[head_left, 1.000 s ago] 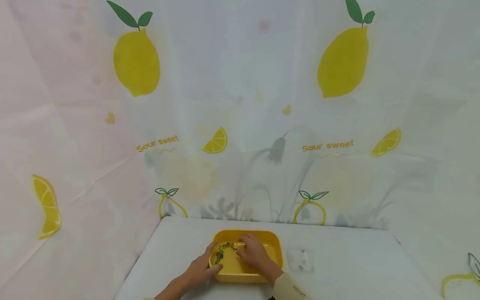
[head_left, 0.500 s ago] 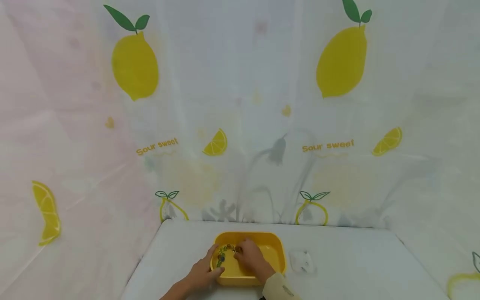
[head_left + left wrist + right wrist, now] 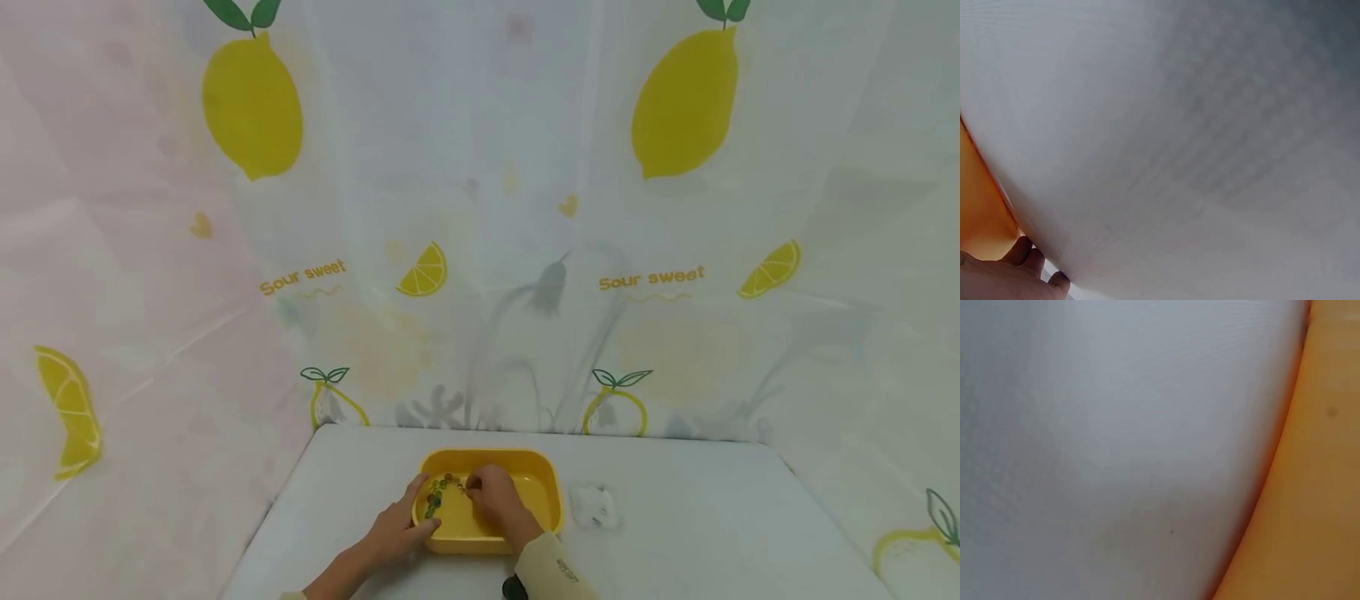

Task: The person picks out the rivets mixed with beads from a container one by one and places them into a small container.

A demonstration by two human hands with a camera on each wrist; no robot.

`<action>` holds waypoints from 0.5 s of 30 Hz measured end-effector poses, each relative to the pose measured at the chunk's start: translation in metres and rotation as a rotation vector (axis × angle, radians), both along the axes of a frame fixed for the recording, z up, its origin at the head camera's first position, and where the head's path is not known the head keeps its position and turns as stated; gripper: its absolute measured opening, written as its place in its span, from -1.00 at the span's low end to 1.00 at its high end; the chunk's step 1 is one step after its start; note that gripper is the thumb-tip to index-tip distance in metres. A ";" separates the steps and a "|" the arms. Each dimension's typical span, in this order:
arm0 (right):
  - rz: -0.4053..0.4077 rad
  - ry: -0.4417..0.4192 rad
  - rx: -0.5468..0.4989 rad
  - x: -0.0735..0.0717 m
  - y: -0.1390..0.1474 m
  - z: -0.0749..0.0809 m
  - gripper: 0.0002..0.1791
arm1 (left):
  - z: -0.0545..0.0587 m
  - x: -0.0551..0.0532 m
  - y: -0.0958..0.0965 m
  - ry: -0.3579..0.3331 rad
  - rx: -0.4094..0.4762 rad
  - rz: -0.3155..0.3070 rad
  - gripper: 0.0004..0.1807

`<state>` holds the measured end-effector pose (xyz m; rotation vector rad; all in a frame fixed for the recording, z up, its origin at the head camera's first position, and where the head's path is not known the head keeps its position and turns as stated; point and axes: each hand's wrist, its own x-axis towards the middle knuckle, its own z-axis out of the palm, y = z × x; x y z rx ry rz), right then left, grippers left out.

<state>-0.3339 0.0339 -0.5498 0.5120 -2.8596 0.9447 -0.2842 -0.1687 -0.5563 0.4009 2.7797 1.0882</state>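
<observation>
A yellow tray (image 3: 525,543) stands on the white table. Inside its left part, several small glass marbles (image 3: 437,502), green, amber and dark blue, lie in a curved row. My left hand (image 3: 396,529) holds the tray's left end, fingers along the outer wall and thumb over the near rim. In the left wrist view, the left hand's fingers (image 3: 1019,253) show beside the tray wall. My right hand (image 3: 497,493) reaches into the tray. Its thumb and fingertips pinch together at the right end of the row, apparently on a marble they mostly cover.
Right of the tray lies a clear plastic bag or box (image 3: 594,506) with a few small clear pieces in it. A black round thing (image 3: 514,587) shows by the right sleeve. White lemon-printed curtains (image 3: 480,350) hang behind and at both sides.
My right hand stays at the row's right end, its fingers drawing closer together and bending down. An amber marble visible at its fingertips is now mostly covered. The left hand keeps its hold.
</observation>
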 end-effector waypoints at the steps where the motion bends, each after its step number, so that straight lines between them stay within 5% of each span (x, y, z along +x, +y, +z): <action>1: -0.008 -0.011 -0.009 0.000 -0.001 0.002 -0.97 | 0.001 -0.001 0.000 -0.001 -0.001 0.001 -0.11; 15: -0.065 -0.055 -0.082 0.000 0.001 0.002 -0.92 | 0.004 0.001 0.002 -0.019 -0.002 0.019 -0.12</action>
